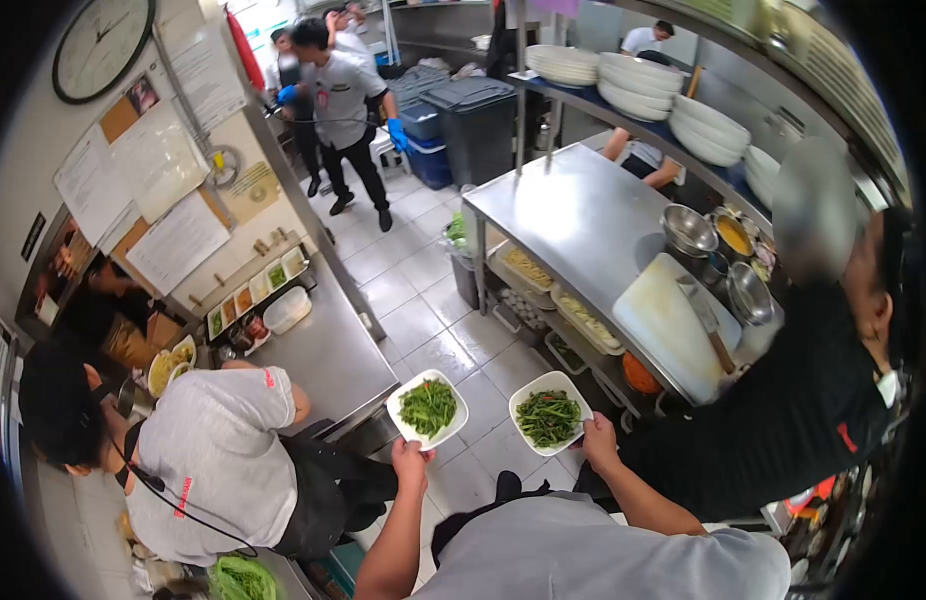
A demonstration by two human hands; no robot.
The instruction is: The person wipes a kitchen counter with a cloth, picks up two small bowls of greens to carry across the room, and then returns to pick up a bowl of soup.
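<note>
My left hand point(411, 463) is closed on the near edge of a white square plate point(458, 423) of cooked green vegetables point(427, 407). A second white square plate point(519, 388), also bearing cooked greens point(548, 418) with a few red bits, is gripped at its right edge by my right hand point(600, 438). Both plates are held about level, apart from each other, in front of my body above the tiled floor. The undersides of the plates and some of my fingers are hidden.
A person in grey point(213, 450) stands at the left counter point(348, 345); another in black point(763, 400) is close on the right. The steel table point(583, 205) carries a cutting board point(653, 320) with a cleaver point(711, 330). A person with blue gloves point(343, 100) stands farther down the aisle.
</note>
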